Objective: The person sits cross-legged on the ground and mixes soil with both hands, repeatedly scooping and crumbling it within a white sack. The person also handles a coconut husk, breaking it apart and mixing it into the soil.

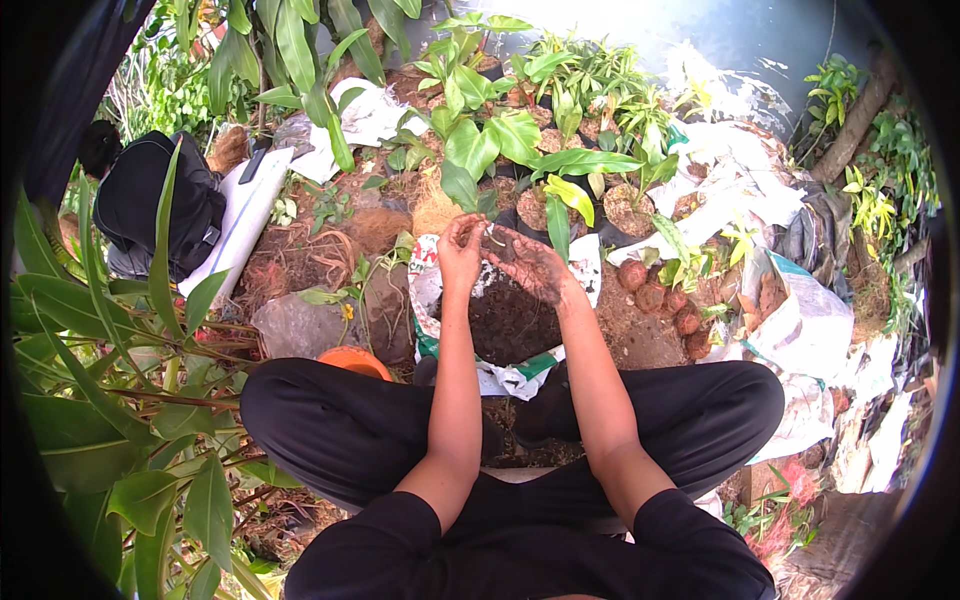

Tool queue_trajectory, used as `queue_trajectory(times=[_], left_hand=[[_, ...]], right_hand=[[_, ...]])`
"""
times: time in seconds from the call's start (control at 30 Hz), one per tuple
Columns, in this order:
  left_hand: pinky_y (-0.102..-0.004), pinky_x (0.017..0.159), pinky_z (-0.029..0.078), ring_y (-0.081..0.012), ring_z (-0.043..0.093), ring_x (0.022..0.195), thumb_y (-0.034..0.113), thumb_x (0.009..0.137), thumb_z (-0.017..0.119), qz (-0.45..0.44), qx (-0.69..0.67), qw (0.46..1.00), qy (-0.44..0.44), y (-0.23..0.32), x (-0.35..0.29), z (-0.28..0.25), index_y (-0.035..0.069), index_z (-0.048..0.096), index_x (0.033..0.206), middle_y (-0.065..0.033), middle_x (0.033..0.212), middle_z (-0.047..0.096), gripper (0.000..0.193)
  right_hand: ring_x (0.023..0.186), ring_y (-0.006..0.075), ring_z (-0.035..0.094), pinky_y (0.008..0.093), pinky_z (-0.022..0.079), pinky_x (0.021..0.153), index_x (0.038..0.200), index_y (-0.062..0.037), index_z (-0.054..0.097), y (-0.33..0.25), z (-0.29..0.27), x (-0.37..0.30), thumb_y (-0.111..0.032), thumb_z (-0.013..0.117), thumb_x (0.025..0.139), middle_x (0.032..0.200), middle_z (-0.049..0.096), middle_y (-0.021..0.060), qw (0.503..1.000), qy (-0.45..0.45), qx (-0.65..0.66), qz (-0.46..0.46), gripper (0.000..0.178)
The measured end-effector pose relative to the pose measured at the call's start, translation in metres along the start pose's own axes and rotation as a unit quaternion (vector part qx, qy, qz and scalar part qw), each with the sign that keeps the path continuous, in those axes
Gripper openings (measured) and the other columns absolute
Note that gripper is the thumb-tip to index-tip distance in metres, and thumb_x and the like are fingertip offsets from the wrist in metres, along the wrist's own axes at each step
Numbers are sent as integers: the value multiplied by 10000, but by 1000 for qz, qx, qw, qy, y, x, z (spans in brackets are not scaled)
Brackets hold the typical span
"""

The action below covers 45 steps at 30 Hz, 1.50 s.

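Observation:
A white bag with green and red print [426, 290] lies opened out in front of my crossed legs, with dark soil [515, 325] in it. Above the soil, my left hand [462, 252] has its fingers curled together in a pinch. Something small and pale shows by its fingertips, too small to make out. Beside it my right hand [532, 268] is held palm up, fingers stretched toward the left one. Dark soil coats its palm and fingers.
Potted plants [630, 212] crowd the ground beyond the bag. Round brown husks [650, 297] and a white sack [800, 318] lie on the right. An orange pot [356, 360] sits by my left knee; a black backpack [165, 200] rests farther left, near broad leaves [85, 445].

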State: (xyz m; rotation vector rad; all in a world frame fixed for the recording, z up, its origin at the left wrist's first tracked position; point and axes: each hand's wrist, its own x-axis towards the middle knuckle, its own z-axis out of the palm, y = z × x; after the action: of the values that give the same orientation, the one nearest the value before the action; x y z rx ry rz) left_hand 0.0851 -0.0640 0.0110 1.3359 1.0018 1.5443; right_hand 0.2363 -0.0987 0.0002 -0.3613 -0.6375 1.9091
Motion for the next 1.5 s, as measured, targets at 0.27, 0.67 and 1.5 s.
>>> queue_trajectory(times=[0.27,0.67,1.5], left_hand=[[-261,804,511,-128,642,879,-16,884,621,-20,-47,999,15,-3,1,3,-40,599,974,-88,955,679,95],[-283,814,504,-150,649,885,-9,871,623,-53,-6,999,-2,-5,-12,-1,-54,612,1001,-112,953,686,138],[-311,939,467,-179,620,1034,15,901,617,-34,-106,994,-20,-20,1,-2,-25,566,989,-142,1125,656,109]], right_hand=[[1198,285,520,382,456,1042,1329,26,442,11,-5,8,-168,559,947,1335,503,100,998,58,-9,-31,443],[914,236,605,362,545,838,1252,12,480,32,-1,6,-166,488,993,1125,572,107,987,150,-31,-39,314],[770,136,549,282,477,671,1359,-63,368,27,7,11,-95,530,970,978,569,57,989,134,-58,-25,422]])
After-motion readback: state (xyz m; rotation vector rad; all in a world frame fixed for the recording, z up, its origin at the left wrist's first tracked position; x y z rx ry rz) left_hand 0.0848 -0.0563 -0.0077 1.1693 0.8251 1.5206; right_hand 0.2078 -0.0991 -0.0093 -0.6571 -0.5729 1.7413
